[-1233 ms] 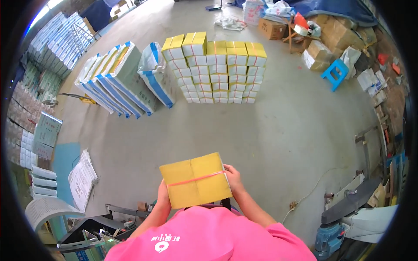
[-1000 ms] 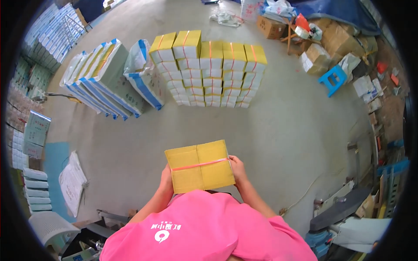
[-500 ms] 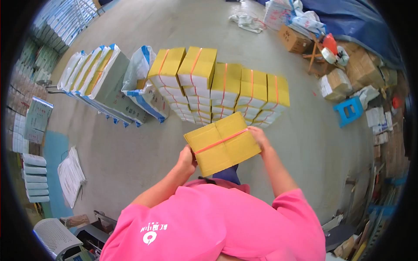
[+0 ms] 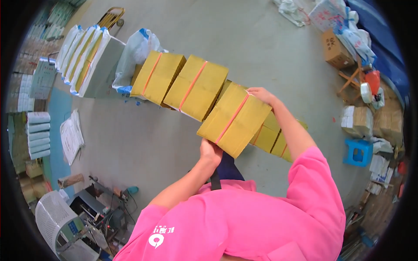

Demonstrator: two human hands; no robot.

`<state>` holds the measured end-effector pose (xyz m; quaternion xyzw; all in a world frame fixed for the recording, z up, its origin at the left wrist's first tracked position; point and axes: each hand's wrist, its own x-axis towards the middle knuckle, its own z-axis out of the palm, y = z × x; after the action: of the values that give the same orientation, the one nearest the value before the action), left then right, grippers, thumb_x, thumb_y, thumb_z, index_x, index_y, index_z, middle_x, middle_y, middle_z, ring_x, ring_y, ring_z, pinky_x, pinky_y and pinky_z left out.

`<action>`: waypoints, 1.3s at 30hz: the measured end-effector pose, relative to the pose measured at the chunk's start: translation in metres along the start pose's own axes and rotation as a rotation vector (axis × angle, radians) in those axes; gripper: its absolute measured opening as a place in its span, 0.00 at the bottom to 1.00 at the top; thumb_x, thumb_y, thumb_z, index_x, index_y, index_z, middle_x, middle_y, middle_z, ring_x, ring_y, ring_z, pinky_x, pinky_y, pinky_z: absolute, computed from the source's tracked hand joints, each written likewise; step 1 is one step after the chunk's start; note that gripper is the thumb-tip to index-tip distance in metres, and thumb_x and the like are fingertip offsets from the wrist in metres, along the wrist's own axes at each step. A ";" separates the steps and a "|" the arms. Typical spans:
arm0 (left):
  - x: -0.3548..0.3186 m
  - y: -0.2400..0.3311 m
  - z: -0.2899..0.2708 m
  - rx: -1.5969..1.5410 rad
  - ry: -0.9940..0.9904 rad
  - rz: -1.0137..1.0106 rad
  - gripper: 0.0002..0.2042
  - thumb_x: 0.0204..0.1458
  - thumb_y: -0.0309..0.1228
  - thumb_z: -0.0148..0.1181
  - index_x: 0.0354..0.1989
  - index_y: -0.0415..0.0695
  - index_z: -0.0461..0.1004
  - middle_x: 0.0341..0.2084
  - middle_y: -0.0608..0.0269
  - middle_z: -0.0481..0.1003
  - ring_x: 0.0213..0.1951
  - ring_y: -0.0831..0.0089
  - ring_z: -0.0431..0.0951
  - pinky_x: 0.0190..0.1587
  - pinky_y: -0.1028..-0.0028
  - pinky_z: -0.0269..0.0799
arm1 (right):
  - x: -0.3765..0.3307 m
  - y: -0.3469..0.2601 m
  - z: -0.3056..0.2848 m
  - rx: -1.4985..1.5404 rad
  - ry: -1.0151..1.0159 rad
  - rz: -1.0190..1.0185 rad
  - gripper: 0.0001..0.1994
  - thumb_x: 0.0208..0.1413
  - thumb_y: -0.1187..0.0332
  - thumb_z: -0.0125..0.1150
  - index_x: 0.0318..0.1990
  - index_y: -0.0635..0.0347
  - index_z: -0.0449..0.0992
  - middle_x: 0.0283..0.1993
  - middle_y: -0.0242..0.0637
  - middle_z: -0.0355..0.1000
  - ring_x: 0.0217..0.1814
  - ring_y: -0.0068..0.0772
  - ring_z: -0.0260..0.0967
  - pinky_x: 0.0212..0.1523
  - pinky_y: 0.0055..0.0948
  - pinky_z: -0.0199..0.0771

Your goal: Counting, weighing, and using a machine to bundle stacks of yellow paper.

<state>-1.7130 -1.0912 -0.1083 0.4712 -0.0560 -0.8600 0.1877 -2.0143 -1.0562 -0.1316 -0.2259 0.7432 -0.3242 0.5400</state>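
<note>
Between my hands is a strapped bundle (image 4: 235, 119) with a yellow cardboard top and a pink strap across it, held tilted in front of my body. My left hand (image 4: 211, 152) grips its near left edge, the fingers partly hidden beneath. At the far right corner my right hand (image 4: 262, 95) is closed on the edge. Beyond and partly under the bundle runs a row of stacked strapped bundles (image 4: 198, 89) with the same yellow tops. The held bundle overlaps the row's middle in view; whether it touches the stacks I cannot tell.
An opened white plastic sack (image 4: 137, 50) adjoins the row's left end, with several filled sacks (image 4: 102, 65) farther left. A yellow hand trolley (image 4: 112, 18) stands behind them. At right are a blue stool (image 4: 358, 152) and a cardboard box (image 4: 337, 50). A machine (image 4: 93, 209) occupies the lower left.
The bundle has moved forward and right toward the row of stacks, and turned, with both hands still on it. My view has shifted and rotated, so the row now slants.
</note>
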 end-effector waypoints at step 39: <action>-0.294 -0.030 -0.450 -0.584 0.601 0.651 0.31 0.61 0.38 0.46 0.70 0.46 0.42 0.64 0.48 0.53 0.47 0.57 0.74 0.45 0.62 0.73 | -0.141 -0.100 0.450 -0.092 -0.508 -0.778 0.07 0.58 0.68 0.52 0.34 0.61 0.75 0.27 0.33 0.71 0.28 0.23 0.68 0.26 0.22 0.65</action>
<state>-1.2040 -0.9172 -0.1315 0.5831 0.0988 -0.5642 0.5761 -1.5441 -1.1354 -0.0599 -0.5839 0.4610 -0.4036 0.5327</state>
